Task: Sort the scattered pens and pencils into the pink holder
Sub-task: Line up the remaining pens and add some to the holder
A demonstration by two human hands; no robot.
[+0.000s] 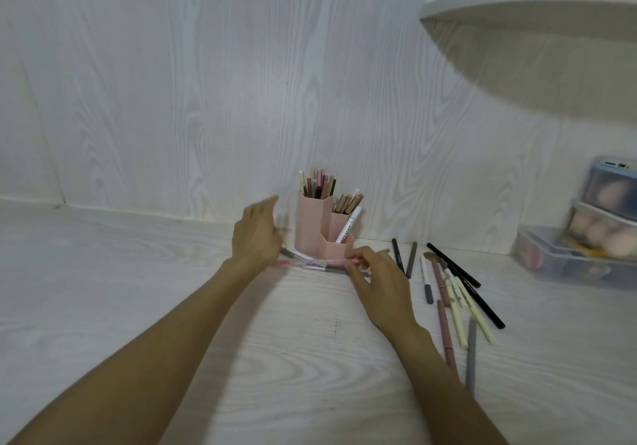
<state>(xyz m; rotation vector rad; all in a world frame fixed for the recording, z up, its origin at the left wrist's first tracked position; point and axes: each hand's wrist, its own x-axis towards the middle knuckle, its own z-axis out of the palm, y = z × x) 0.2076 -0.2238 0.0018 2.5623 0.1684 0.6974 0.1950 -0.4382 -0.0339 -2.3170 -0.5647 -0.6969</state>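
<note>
1. The right hand (374, 281) pinches one end of a pink pen (320, 262) that lies level on the desk (138, 289), just in front of the pink holder (324, 225). The fingers curl round the barrel; the pen's far end points toward the left hand.
2. The left hand (256, 234) hovers beside the holder, blurred, fingers loosely spread and gripping nothing that can be seen.
3. To do this step well, the person should probably tip the pen upright before lifting it over a rim, since the tall back compartment looks packed, while the lower front one holds only a white marker (348, 224).
4. The left hand could steady the holder's wall so that it does not slide toward the wall panel.
5. A grey pen (331, 270) lies just beside the pink one and may be dragged along.
6. The loose pens (458, 293) lie scattered to the right, still to be sorted.
7. Lettering on the white marker seems to end in "MINT"; the rest is too small to read.
</note>
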